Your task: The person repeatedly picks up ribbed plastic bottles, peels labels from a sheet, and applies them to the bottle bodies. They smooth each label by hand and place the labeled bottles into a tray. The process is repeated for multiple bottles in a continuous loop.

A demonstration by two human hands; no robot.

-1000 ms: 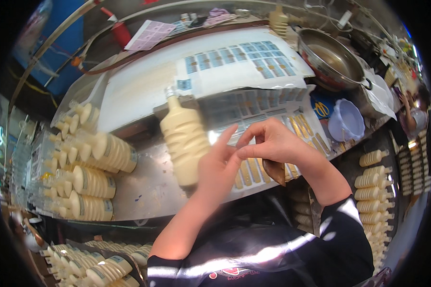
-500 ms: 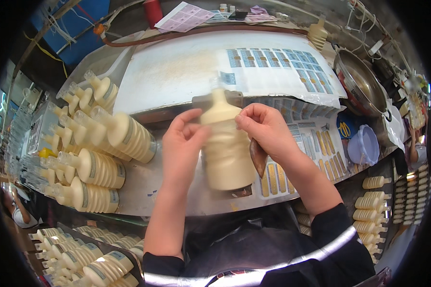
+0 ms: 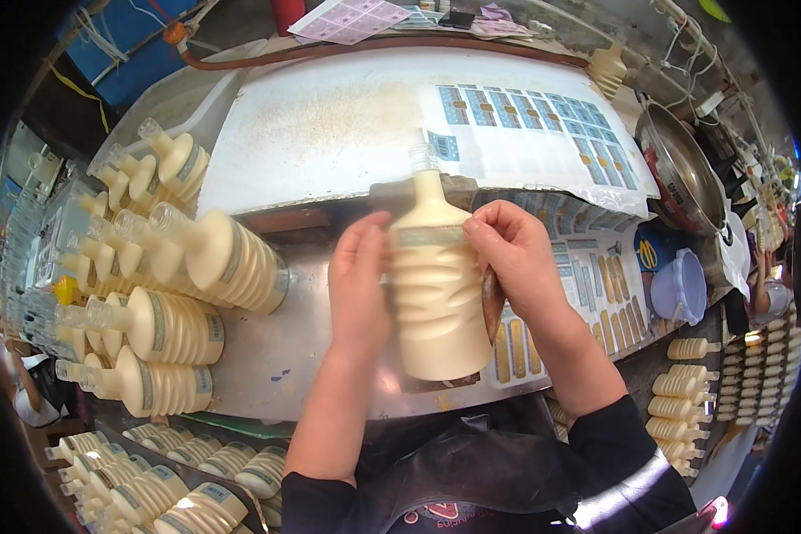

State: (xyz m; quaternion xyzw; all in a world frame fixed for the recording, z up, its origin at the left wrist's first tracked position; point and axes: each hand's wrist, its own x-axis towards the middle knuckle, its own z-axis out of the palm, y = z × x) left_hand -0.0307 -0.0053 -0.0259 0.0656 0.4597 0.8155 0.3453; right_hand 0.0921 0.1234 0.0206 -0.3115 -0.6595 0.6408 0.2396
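Observation:
A cream-coloured ribbed bottle [image 3: 440, 307] with a clear threaded neck stands in front of me, leaning a little. Around its shoulder runs a thin greyish patterned label strip [image 3: 429, 235]. My right hand [image 3: 525, 254] is closed at the right end of that strip, thumb and forefinger pinched together against the bottle. Tucked under its fingers is a brown pointed tool [image 3: 491, 307], partly hidden. On the bottle's left side my left hand [image 3: 362, 280] is raised with its fingers stretched upward; the fingertips are smeared by motion and nothing shows in them.
Similar bottles [image 3: 227, 258] lie stacked at the left, more [image 3: 209, 512] below. Label sheets [image 3: 525, 111] lie on the white board [image 3: 329, 133], and others [image 3: 512, 351] at the right. A purple bucket [image 3: 679, 287] and a metal pan [image 3: 685, 169] stand farther right.
My left hand has gone from the strip at the bottle's shoulder to the bottle's left side. The strip now shows as a patterned band. My right hand keeps its pinch. The whole view has shifted slightly.

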